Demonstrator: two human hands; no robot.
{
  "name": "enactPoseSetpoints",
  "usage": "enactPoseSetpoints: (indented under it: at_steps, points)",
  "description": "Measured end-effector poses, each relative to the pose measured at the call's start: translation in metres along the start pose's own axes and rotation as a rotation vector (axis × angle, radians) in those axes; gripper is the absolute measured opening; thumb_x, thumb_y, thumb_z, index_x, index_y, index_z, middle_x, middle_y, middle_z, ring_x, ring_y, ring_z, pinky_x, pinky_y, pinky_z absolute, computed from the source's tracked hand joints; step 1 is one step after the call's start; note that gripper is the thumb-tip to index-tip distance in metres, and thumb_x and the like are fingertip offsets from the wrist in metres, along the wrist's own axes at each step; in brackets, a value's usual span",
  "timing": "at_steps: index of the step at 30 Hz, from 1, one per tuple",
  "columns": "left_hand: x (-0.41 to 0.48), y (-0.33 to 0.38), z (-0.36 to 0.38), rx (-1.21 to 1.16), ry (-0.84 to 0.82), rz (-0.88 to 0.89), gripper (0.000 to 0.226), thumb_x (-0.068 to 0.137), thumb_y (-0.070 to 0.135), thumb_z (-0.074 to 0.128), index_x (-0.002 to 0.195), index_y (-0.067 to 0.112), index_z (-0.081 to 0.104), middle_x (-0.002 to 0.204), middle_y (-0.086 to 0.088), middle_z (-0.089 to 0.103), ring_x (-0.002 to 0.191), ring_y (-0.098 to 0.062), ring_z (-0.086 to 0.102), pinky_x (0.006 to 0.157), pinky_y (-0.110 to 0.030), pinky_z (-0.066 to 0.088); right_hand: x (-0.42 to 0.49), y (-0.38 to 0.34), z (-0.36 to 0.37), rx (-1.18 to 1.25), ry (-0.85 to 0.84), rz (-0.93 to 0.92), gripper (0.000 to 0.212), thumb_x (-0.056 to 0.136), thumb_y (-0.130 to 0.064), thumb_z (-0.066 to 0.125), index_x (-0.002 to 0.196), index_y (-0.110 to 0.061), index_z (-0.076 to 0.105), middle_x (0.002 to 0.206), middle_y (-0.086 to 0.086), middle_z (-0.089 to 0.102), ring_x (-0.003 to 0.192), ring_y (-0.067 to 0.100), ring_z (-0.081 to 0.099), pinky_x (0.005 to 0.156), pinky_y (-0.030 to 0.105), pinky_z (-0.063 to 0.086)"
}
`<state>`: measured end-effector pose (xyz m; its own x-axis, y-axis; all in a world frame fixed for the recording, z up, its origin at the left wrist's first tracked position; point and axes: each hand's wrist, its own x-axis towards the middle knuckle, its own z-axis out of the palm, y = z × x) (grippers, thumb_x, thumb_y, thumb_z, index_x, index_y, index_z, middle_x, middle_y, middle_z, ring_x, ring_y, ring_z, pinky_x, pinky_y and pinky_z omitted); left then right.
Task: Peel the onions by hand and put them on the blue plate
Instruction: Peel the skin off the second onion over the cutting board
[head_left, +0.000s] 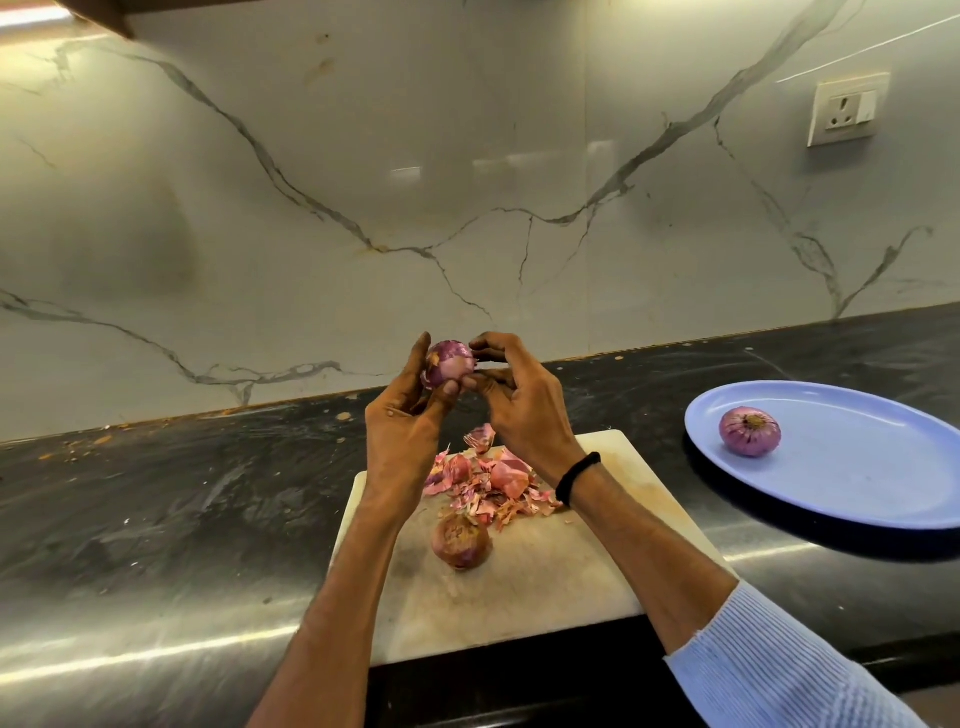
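Onion (450, 364) held in left hand (402, 436), right hand (524, 410) seemingly pinching its skin.

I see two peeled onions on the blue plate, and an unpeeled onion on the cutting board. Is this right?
No. The head view shows only one peeled onion on the blue plate; an unpeeled onion does lie on the cutting board.

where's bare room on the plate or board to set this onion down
The blue plate is bare right of and in front of the peeled onion. The cutting board is free near its front edge, below the unpeeled onion; peels crowd its far half.
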<state>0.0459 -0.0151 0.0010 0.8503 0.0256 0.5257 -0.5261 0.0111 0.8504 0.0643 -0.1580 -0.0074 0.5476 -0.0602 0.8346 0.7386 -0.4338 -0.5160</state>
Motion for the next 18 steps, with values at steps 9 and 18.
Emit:
enactPoseSetpoints:
  at_steps: [9,18]
  points:
    - [0.0030,0.0046,-0.0035,-0.112,0.069,-0.054,0.045,0.080,0.025,0.067,0.126,0.024,0.066,0.116,0.013,0.072,0.118,-0.014,0.065,0.105,-0.048,0.050,-0.0019,0.0048,0.0013,-0.015,-0.105,-0.025,0.046,0.089,-0.008,0.073,0.130,-0.010,0.052,0.124,0.012,0.059,0.109,0.024,0.064,0.091,0.031,0.058]
    - [0.0015,0.0034,-0.0032,-0.050,0.040,-0.043,0.052,0.079,0.026,0.071,0.130,0.019,0.064,0.120,0.010,0.071,0.115,-0.009,0.065,0.105,-0.043,0.051,-0.0036,0.0081,-0.0005,-0.197,-0.084,-0.156,0.044,0.089,-0.017,0.074,0.125,-0.016,0.050,0.110,0.009,0.059,0.094,0.020,0.062,0.082,0.033,0.060]
